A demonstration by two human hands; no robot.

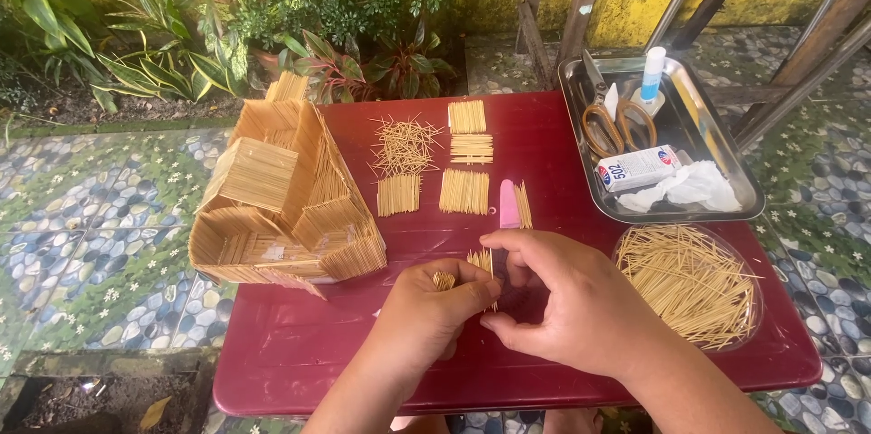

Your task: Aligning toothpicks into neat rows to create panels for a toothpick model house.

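A: Which step does the person seem to be on?

B: Judging by the hands, the lining-up of a small panel. The left hand (434,307) has its fingers closed narrow around a short bundle of toothpicks (444,281), and the right hand (567,302) pinches a little row of toothpicks (481,262) between thumb and forefinger. Both sit near the front middle of the red table (299,352), the two hands touching.

A: What does the next move call for?

B: Probably a steady, even press so the sticks stay flush; they are thin and would splay easily.

A: What lies around them?

B: Just beyond the right hand lies a pink nail file (508,204). Farther off are finished toothpick panels (464,191) and a loose tangle of sticks (405,146). To the left stands a toothpick model house (281,198), overhanging the table's left edge. To the right is a clear round dish (749,282) full of loose toothpicks, and behind it a metal tray (735,139) with scissors (617,121), a glue bottle (652,73), a small box (641,167) and crumpled white plastic (694,187).

A: Anything in the way?

B: The file lies close to the fingertips, and the model house stands just left of the left hand.
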